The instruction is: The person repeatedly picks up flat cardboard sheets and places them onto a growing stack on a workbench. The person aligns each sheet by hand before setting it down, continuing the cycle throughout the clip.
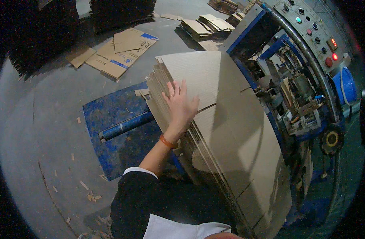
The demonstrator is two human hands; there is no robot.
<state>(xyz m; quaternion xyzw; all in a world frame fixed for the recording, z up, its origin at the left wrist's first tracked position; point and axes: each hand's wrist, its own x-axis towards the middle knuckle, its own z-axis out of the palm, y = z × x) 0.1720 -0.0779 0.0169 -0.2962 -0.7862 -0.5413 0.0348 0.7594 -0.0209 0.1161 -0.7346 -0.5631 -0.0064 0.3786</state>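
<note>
My left hand [181, 104] lies on the left edge of a tall stack of flat cardboard sheets [238, 131]. Its fingers are spread over the top sheet's corner area, and the thumb side is blurred. Nothing is gripped in it. An orange-red band circles that wrist, below a dark sleeve with a white cuff. The layered edges of the stack show beneath the hand, and slots cut the top sheet. My right hand is out of view.
To the right stands a blue machine [286, 87] with a control panel [310, 30] of knobs and lit buttons. A blue bucket [344, 85] hangs beyond it. Left is a blue metal platform [122, 155]. Printed cardboard [118, 59], scraps and stacked sheets [206, 27] lie on the floor.
</note>
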